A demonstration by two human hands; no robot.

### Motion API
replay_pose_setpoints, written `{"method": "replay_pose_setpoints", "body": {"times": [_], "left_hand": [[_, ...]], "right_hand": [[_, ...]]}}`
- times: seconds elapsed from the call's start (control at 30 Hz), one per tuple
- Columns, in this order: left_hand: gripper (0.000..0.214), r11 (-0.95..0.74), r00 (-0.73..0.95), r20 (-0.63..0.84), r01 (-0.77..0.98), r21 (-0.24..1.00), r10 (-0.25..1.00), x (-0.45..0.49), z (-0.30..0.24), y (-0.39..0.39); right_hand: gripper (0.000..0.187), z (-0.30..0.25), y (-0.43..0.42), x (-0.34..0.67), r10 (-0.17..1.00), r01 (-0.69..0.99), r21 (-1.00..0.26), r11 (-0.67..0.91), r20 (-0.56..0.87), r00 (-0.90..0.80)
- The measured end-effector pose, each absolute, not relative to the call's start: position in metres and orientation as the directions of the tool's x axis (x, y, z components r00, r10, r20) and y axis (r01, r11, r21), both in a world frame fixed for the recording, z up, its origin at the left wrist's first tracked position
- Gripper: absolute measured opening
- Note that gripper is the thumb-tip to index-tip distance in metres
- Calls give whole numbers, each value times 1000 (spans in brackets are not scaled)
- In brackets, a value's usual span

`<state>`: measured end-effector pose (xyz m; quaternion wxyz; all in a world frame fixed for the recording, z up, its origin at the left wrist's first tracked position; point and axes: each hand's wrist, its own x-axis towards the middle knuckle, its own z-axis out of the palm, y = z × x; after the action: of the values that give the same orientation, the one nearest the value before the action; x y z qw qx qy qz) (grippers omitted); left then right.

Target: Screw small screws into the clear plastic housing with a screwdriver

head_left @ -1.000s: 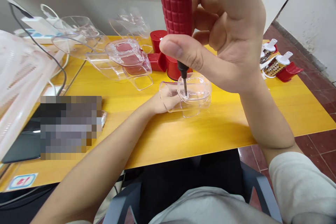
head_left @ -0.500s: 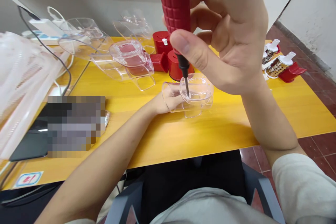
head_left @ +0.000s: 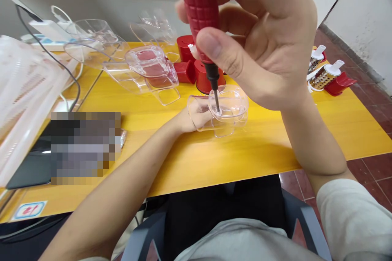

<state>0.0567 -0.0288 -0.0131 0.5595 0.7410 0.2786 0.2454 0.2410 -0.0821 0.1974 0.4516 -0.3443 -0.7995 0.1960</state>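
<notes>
My right hand [head_left: 260,40] is wrapped round the red grip of a screwdriver [head_left: 200,12], held upright with its shaft pointing down. The tip reaches into the round opening of a clear plastic housing [head_left: 229,108]; whether it sits in a screw is too small to see. My left hand [head_left: 199,116] grips that housing from the left, its fingers seen through the clear wall and partly inside the wide tube. The housing stands on or just over the yellow table [head_left: 196,167].
More clear plastic housings [head_left: 147,63] lie at the back left, near red plastic parts [head_left: 185,71]. Metal grater drums [head_left: 326,77] stand at the right. On the left are a plastic bag [head_left: 24,98], a dark phone-like slab [head_left: 29,167], cables and a power strip [head_left: 52,32].
The screwdriver's handle has tilted slightly to the left, and the fingers of my right hand have shifted round it. My left hand and the housing stay in place.
</notes>
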Motion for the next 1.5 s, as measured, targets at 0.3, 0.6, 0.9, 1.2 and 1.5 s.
{"method": "replay_pose_setpoints", "body": {"times": [0.3,0.6,0.9,1.2,1.5], "left_hand": [[53,-280,693,100,151,948,714,59,-9,-31],[51,-373,720,105,224,900,686,54,4,-32],[48,-252,728,44,180,951,684,56,-5,-31],[57,-293,718,66,196,936,693,57,-2,-32],[48,-288,709,82,175,942,701,58,-2,-32]], "right_hand": [[73,171,-121,270,576,262,-513,817,740,-346],[61,168,-119,270,550,218,-504,835,758,-350],[60,164,-124,266,565,211,-525,825,764,-310],[67,173,-118,273,596,176,-581,795,692,-406],[53,163,-111,270,571,210,-531,821,759,-313]]}}
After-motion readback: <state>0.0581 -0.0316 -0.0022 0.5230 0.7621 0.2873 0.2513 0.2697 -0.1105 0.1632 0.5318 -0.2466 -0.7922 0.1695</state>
